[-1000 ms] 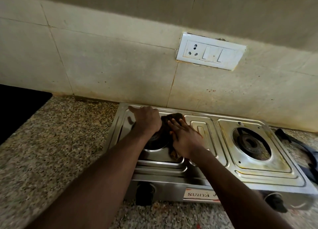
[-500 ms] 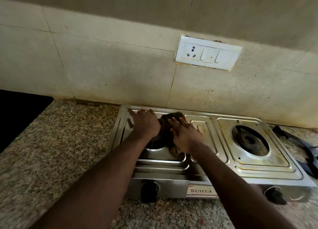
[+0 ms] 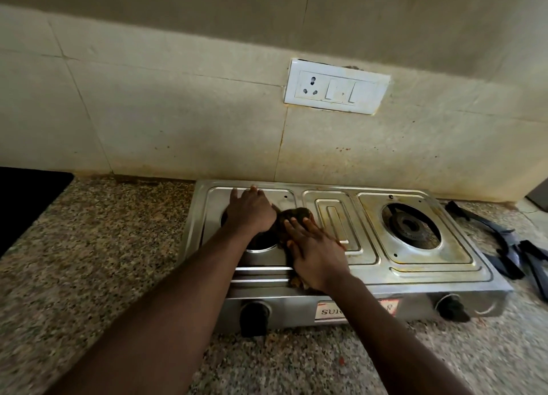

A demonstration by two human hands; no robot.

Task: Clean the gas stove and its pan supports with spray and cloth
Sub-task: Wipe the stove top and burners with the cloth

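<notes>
"SUR" on stove label (image 3: 328,311)

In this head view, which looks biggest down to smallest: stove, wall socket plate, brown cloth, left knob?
1. stove
2. wall socket plate
3. brown cloth, mostly hidden under the right hand
4. left knob, close to the cloth's visible part, so the last two are unsure

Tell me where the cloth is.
Head view: the cloth lies under the right hand on the stove, between the left burner and the centre panel.

A speckled granite counter (image 3: 89,261) carries the steel gas stove (image 3: 415,276) and, just right of it, dark pan supports (image 3: 511,255)
</notes>
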